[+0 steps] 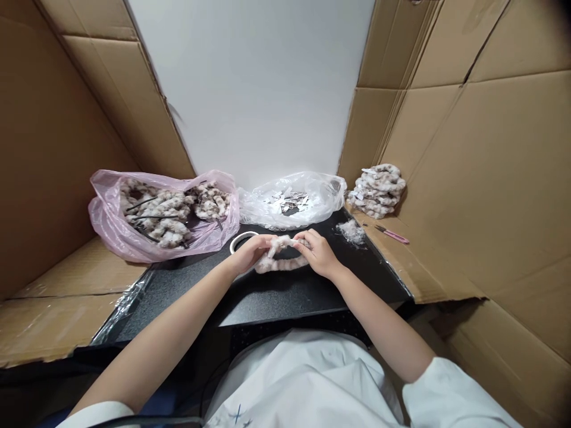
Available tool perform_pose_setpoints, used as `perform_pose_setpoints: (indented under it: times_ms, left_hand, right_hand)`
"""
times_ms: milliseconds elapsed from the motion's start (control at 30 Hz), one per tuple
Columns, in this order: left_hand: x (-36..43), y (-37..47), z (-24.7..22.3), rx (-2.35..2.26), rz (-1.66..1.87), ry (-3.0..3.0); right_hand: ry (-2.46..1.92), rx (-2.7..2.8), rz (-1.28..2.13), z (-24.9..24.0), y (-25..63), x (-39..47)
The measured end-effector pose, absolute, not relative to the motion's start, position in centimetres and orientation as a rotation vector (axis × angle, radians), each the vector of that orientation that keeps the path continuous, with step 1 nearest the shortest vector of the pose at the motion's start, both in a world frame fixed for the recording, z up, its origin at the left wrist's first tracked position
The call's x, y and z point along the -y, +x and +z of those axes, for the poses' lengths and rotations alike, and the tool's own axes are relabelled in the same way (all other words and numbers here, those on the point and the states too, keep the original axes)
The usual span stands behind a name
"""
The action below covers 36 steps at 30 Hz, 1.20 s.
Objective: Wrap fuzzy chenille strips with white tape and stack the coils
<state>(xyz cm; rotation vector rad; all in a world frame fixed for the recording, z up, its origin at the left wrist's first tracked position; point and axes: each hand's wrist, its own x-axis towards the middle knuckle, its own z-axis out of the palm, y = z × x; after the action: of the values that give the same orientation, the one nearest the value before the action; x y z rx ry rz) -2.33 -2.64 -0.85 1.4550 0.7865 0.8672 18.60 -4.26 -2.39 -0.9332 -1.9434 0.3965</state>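
Note:
Between my two hands is a fluffy, cream-and-beige ring (285,263) that looks like a furry headband, held just above the black tabletop. My left hand (250,252) is closed on its left side, fingers toward the top. On the opposite side my right hand (319,254) pinches the upper right part, thumb and fingers together. The ring's lower band hangs in a curve below the fingers. Behind my left hand lies a white roll of tape (236,242), partly covered by that hand.
A pink plastic bag (104,208) at left holds more fluffy rings and dark strips. A clear bag (330,199) contains small pale tags. Fluffy rings are stacked (379,190) at right, near loose fluff (351,232) and a pink-handled tool (396,236). Cardboard walls (499,172) flank the table.

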Motion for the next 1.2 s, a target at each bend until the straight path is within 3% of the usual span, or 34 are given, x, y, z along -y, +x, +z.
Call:
perform_pose_setpoints:
  times_ms: [233,433,633,933,1200]
  left_hand:
    - [3.1,-2.0,-0.3,-0.710,0.787,1.181]
    - [2.5,-1.6,-0.8,-0.966,0.971,1.013]
    - [2.8,-1.5,-1.5,-0.867,0.655,1.205]
    - [3.2,-1.5,-1.7,-0.820,0.638,1.402]
    - [2.7,-1.6,-2.1,-0.840,0.629,1.369]
  right_hand:
    - [-0.990,1.913,0.452,-2.3,18.4,4.4]
    - [-1.075,1.908,0.327,-2.6,18.5,3.9]
    - [-1.092,1.892,0.353,-2.8,18.5,3.7]
    - [-0.894,1.715,1.523,-2.9,18.3,3.5]
    - [-0.770,1.551,1.846,-2.4,18.2,4.0]
